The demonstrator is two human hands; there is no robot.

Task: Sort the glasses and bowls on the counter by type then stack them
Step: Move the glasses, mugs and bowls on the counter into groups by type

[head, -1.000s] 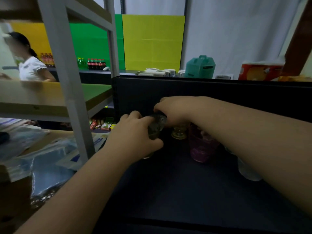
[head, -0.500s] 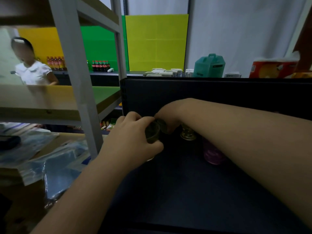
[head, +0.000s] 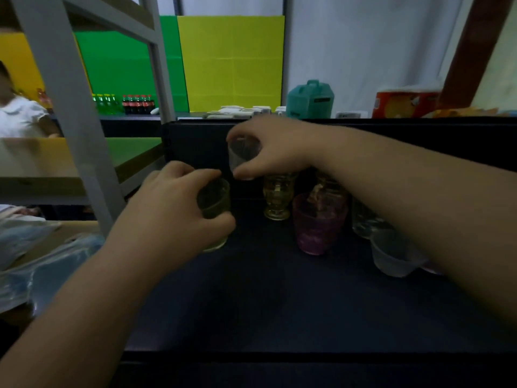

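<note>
Left hand (head: 170, 208) is gripping a green-tinted glass (head: 214, 204), fingers and thumb curled round its side; glass is sitting upright on the dark counter (head: 265, 298) near the left edge, toward the back.

Right hand (head: 275, 148) is holding a clear glass (head: 242, 155) from above, fingers curled over the rim area, thumb pinching the lower side. That glass is hanging in the air, above and slightly right of the green-tinted glass, not touching it, in front of the counter's dark back wall (head: 195, 144).

Other pieces are sitting along the back of the counter, right of the green-tinted glass: an amber footed glass (head: 278, 197) directly under the right hand, a purple glass (head: 317, 225) just beside it and nearer the front, with another glass right behind it, mostly hidden, colour unclear. A clear textured glass (head: 363, 222) is showing partly under the right forearm; a translucent white bowl (head: 391, 256) is sitting nearer the front, toward the right edge, partly covered by the forearm.

A grey shelf frame (head: 70, 107) is standing off the left edge. Beyond the back wall: a teal container (head: 309, 100), bottles (head: 137, 103), and a person in a white top (head: 19, 119) at far left.
</note>
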